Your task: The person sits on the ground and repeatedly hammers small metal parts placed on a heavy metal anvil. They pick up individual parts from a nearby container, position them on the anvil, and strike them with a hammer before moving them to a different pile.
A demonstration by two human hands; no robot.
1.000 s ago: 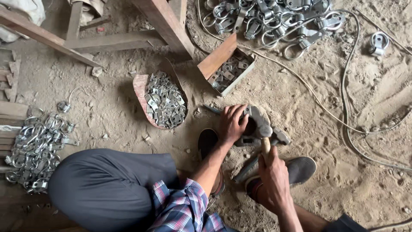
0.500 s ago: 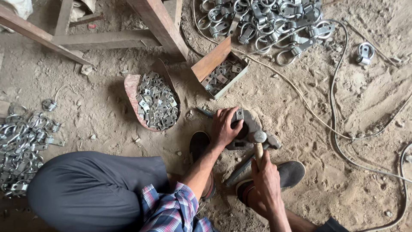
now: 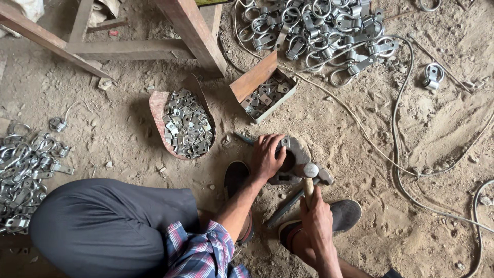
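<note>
A person squats on a dusty, gritty earthen floor [image 3: 422, 216]. At the centre of the head view sits a heavy grey metal block [image 3: 298, 157], angular and worn, resting on the dirt. The left hand [image 3: 267, 157] lies flat over the block's left part, its fingers [image 3: 272, 141] curled down onto something there; what they press is hidden beneath them, so whether they pinch a piece cannot be told.

The right hand [image 3: 315, 216], at 6 o'clock from the block, has its fingers wrapped tight around the pale wooden handle of a hammer [image 3: 309, 177]. The hammer's rounded steel head sits on or just over the block's lower edge, at 3 o'clock from the left hand's knuckles and just beside them.

At 9 o'clock from the block, a rust-brown curved tray [image 3: 157, 110] holds a heap of small flat stamped plates, dull silver. At 12 o'clock, a shallow box [image 3: 252, 80] with a wooden side holds more of the same plates. At 1 o'clock, well apart, lies a tangle of shiny metal ring clamps [image 3: 319, 31]; a second pile of clamps [image 3: 25, 170] lies at 9 o'clock by the frame edge. Thin pale cable [image 3: 393, 128] snakes across the dirt at 3 o'clock. Rough wooden beams [image 3: 190, 31] cross the top left.
</note>
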